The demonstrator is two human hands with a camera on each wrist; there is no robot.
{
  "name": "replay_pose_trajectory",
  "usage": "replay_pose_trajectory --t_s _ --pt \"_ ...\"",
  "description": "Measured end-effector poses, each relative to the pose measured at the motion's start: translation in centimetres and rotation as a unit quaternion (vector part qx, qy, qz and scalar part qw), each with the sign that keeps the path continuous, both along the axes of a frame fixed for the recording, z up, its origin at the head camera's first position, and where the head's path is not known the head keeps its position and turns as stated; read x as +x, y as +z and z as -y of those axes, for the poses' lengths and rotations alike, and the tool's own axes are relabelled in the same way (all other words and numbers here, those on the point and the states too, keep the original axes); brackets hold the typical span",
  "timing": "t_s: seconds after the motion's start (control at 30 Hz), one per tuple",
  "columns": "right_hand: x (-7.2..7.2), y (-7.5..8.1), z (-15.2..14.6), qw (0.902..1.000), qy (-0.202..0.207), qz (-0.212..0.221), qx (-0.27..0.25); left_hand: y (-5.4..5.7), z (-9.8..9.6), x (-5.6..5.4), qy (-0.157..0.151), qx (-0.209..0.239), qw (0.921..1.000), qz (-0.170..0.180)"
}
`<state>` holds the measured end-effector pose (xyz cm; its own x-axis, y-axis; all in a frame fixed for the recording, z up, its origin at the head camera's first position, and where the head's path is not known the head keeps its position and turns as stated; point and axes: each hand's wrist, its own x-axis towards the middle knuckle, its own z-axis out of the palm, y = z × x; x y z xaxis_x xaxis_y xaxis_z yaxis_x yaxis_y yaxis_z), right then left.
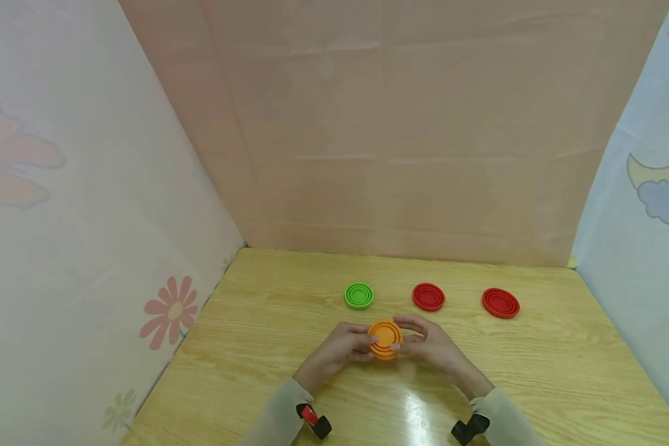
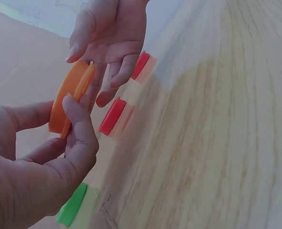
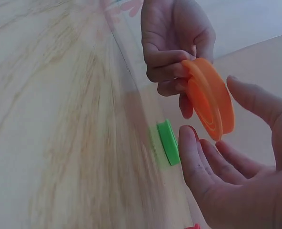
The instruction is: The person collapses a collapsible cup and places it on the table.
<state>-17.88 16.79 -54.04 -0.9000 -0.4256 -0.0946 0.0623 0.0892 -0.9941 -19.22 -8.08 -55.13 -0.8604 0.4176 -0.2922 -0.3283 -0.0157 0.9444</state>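
An orange collapsible cup (image 1: 386, 335), folded flat into concentric rings, is held above the table between the two hands. The left hand (image 1: 342, 349) grips its left edge, thumb on one face and fingers on the other, as the left wrist view shows of the cup (image 2: 67, 105). On the opposite side, the right hand (image 1: 432, 348) has its thumb and fingers spread around the cup, fingertips right at the rim. In the right wrist view, the right hand's fingers (image 3: 217, 167) are loosely extended beside the orange cup (image 3: 212, 100).
Beyond the hands, a green folded cup (image 1: 359, 296), a red folded cup (image 1: 428, 297) and another red one (image 1: 500, 303) lie in a row on the wooden table (image 1: 290, 279). A brown backdrop (image 1: 401, 155) rises behind, with patterned cloth (image 1: 89, 248) at the sides.
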Motion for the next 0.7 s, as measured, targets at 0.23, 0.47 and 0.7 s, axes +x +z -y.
replay_pose_trajectory --t_s 0.23,0.47,0.7 --pt "0.02 -0.18 -0.27 0.9988 0.047 -0.002 -0.008 -0.06 0.28 -0.15 -0.004 0.013 0.9996 0.026" --pt "0.19 -0.11 -0.34 0.9985 0.055 -0.008 0.003 0.06 0.21 -0.01 -0.01 0.018 0.9993 0.031" --pt "0.28 0.07 -0.27 0.9989 0.044 -0.008 0.013 -0.04 0.14 0.04 -0.015 0.021 0.9992 0.031"
